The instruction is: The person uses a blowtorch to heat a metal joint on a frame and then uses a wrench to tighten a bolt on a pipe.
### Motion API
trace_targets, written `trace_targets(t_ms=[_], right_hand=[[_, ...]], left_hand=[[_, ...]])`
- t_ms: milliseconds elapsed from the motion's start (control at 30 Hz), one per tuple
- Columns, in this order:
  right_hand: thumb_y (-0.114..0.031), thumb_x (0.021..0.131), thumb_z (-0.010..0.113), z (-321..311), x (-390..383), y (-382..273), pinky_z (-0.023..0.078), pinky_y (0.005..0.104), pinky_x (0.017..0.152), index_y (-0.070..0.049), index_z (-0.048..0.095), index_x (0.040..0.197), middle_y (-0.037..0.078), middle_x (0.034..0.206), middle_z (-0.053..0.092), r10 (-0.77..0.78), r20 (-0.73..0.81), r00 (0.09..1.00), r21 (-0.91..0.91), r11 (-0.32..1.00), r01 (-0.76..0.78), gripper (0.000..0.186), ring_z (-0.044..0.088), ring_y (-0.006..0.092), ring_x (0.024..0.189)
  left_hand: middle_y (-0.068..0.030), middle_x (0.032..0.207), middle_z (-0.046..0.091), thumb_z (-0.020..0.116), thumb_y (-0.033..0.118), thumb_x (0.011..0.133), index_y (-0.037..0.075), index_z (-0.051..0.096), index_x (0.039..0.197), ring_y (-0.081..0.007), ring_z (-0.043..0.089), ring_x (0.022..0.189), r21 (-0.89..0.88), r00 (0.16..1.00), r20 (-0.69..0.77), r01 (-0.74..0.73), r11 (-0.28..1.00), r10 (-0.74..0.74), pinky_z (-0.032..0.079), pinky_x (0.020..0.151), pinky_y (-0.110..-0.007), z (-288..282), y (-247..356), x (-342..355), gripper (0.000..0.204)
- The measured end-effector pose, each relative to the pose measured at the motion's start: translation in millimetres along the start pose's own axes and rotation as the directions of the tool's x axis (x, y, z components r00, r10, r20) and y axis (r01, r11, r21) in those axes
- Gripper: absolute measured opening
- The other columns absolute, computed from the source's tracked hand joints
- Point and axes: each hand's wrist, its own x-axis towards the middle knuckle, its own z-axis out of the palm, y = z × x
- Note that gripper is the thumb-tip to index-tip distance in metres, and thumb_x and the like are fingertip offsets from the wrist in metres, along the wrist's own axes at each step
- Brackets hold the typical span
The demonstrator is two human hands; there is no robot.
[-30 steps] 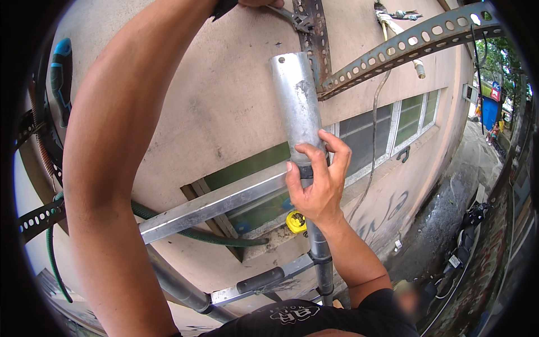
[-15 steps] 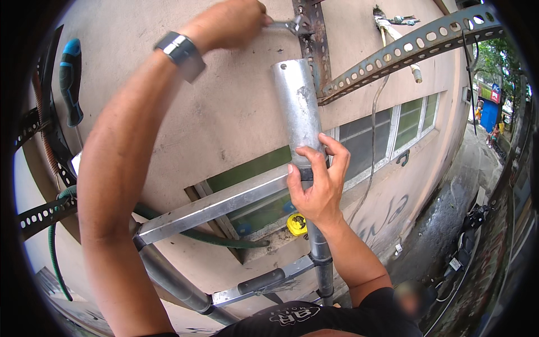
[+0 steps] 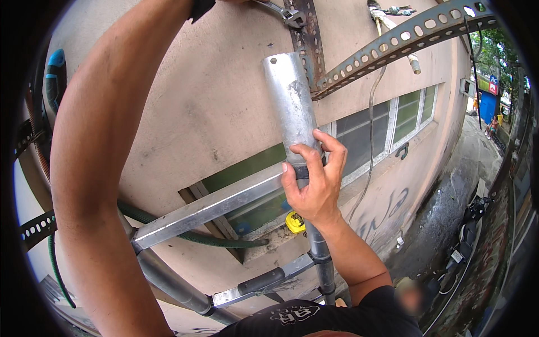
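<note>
Only the lower edge of my left hand [image 3: 234, 1] shows at the top of the view. It is closed round the handle of an adjustable wrench [image 3: 291, 18]. The wrench's jaws are at the left edge of a rusty perforated upright [image 3: 307, 42] against the wall; whether they grip a bolt, I cannot tell. Lower down, my right hand [image 3: 317, 188] curls its fingers and thumb round the base of a silver metal tube [image 3: 291, 98], at the top corner of a ladder-like metal frame [image 3: 210, 210].
A perforated angle-iron arm [image 3: 404, 42] juts right from the upright. Loose cable [image 3: 371, 123] hangs by the louvred window [image 3: 365, 137]. A yellow tape measure [image 3: 295, 222] sits on the sill. A blue-black handled tool [image 3: 56, 78] and green hose [image 3: 196, 236] are left. Motorcycles [image 3: 463, 241] stand far below.
My left hand and forearm have moved up, so the hand is mostly out of view with the wrench. My right hand keeps its hold on the tube. The whole view has shifted slightly.
</note>
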Motion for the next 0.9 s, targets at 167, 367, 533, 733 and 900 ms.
trace_targets(t_ms=[167,367,533,733,900], right_hand=[[-0.017,0.081,0.076,-1.9,0.3,1.8,0.04,0.0496,0.1,-0.007,0.07,0.11,0.023,0.13,0.048,0.009,0.001,1.0,0.002,1.0,-0.009,0.031,0.049,0.0388,0.117],[-0.017,0.081,0.076,0.6,3.9,-5.5,0.04,0.0495,0.099,-0.007,0.07,0.11,0.023,0.13,0.048,-0.014,-0.002,1.0,0.056,0.998,0.014,0.031,0.049,0.0393,0.116],[-0.016,0.081,0.076,-2.5,-2.6,5.2,0.041,0.049,0.099,-0.007,0.069,0.11,0.023,0.13,0.048,0.012,-0.015,1.0,0.024,1.0,-0.012,0.031,0.049,0.0394,0.115],[-0.016,0.081,0.076,-2.2,2.5,-2.3,0.042,0.0493,0.099,-0.008,0.069,0.111,0.022,0.131,0.048,-0.019,0.002,1.0,0.014,1.0,0.019,0.032,0.049,0.0398,0.115],[-0.017,0.081,0.076,-0.7,1.8,1.2,0.041,0.0497,0.099,-0.008,0.069,0.111,0.023,0.131,0.048,-0.011,-0.003,1.0,0.005,1.0,0.011,0.031,0.049,0.04,0.116]], left_hand=[[-0.0161,0.109,0.076,0.058,0.027,0.099,0.006,0.077,0.11,-0.0326,0.07,0.102,0.05,0.983,0.162,0.081,0.995,-0.088,0.052,0.092,-0.045,-30.5,21.3,15.3,0.031],[-0.0198,0.106,0.075,0.058,0.025,0.097,0.001,0.076,0.106,-0.0356,0.07,0.1,0.069,0.982,0.141,0.117,0.991,-0.125,0.053,0.091,-0.046,-22.5,10.3,-0.9,0.032],[-0.0215,0.088,0.074,0.049,0.028,0.11,0.0,0.071,0.113,-0.0321,0.073,0.076,-0.212,0.955,-0.269,0.065,0.975,-0.122,0.057,0.077,-0.044,78.2,78.9,-48.0,0.036],[-0.0172,0.085,0.073,0.05,0.03,0.109,0.001,0.072,0.113,-0.0243,0.068,0.071,-0.489,0.931,-0.17,0.204,0.848,-0.323,0.054,0.072,-0.041,61.8,74.3,-72.3,0.037],[-0.0175,0.086,0.074,0.054,0.028,0.106,0.001,0.073,0.107,-0.0291,0.068,0.072,-0.361,0.917,-0.204,0.256,0.897,-0.343,0.054,0.073,-0.042,39.2,27.8,-71.4,0.033]])
